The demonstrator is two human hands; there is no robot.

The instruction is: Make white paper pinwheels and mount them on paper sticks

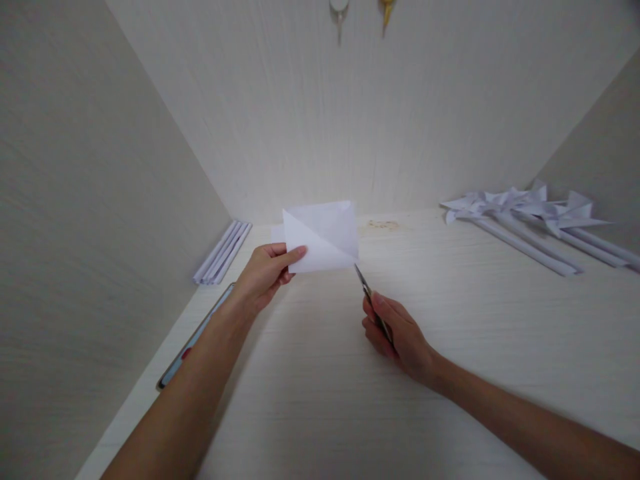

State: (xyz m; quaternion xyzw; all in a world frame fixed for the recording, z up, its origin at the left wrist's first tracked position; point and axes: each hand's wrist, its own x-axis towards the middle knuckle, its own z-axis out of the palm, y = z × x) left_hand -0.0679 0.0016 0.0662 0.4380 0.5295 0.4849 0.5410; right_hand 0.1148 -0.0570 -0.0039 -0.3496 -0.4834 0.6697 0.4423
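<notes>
My left hand [267,275] pinches the left edge of a white sheet of paper [325,237] between thumb and fingers, holding it up above the table. A diagonal crease runs across the sheet from upper left to lower right. In my right hand [397,330] is a pair of scissors [364,282] with slim metal blades and a dark handle. Their tip points up and left, at the lower right corner of the paper. Whether the tip touches the sheet I cannot tell. My fingers hide most of the handle.
Several rolled paper sticks [223,252] lie at the left wall. A phone-like flat object [200,330] is partly behind my left forearm. Paper pinwheels [525,207] on sticks lie at the back right. Two hooks [339,8] hang on the back wall.
</notes>
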